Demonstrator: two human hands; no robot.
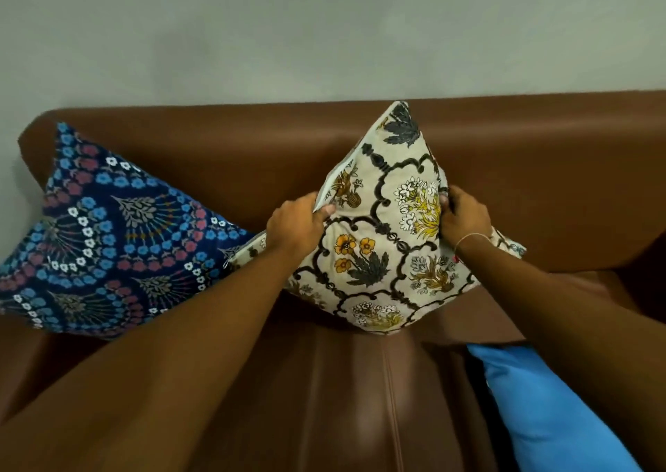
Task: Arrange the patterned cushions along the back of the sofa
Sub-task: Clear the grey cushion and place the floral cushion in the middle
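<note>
On the brown sofa, two cushions sit against the back. A person leans over the seat with both bare arms stretched out.

The cream flower cushion is near the middle of the sofa. It stands on one corner, like a diamond. Its top corner reaches the top edge of the sofa back, and its bottom corner rests on the seat. It has black curly lines, yellow and orange flowers, and dark leaves.

The left hand holds the left side of this cushion. The grip is closed on the cloth at the edge, with the thumb on the front and the fingers tucked behind. The right hand holds the right side the same way, pinching the cloth beside a yellow and white flower. A thin string bracelet goes around the right wrist.

The dark blue cushion is at the left end of the sofa, in the corner by the arm. It also tilts on a corner and leans on the sofa back. It has rings of small blue, red and white flowers. Its right corner touches the left corner of the cream cushion, just under the left arm.

A plain bright blue thing lies on the seat at the lower right, under the right arm. A grey wall is behind the sofa.
</note>
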